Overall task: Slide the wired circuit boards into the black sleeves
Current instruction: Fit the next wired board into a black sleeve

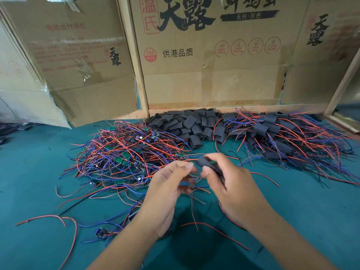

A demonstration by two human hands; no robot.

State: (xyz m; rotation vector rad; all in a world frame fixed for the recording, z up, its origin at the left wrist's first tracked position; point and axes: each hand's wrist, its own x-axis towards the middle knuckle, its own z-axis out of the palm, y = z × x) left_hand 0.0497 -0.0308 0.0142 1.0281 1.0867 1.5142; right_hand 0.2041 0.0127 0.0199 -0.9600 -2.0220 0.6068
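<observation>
My right hand (231,184) pinches a black sleeve (202,161) between thumb and fingers above the green table. My left hand (167,184) sits close beside it, its fingertips closed on thin red and blue wires (194,187) that hang down between the hands. The board on those wires is hidden behind my fingers. A tangled heap of wired circuit boards (126,152) lies to the left. Behind the hands sits a pile of empty black sleeves (187,125). On the right lies a heap of sleeved boards (282,137) with red and blue wires.
Cardboard boxes (204,55) and a wooden frame (136,75) wall off the back of the green table (39,172). A single board with wires (102,232) lies near my left forearm. Loose red wires (58,218) trail at the front left.
</observation>
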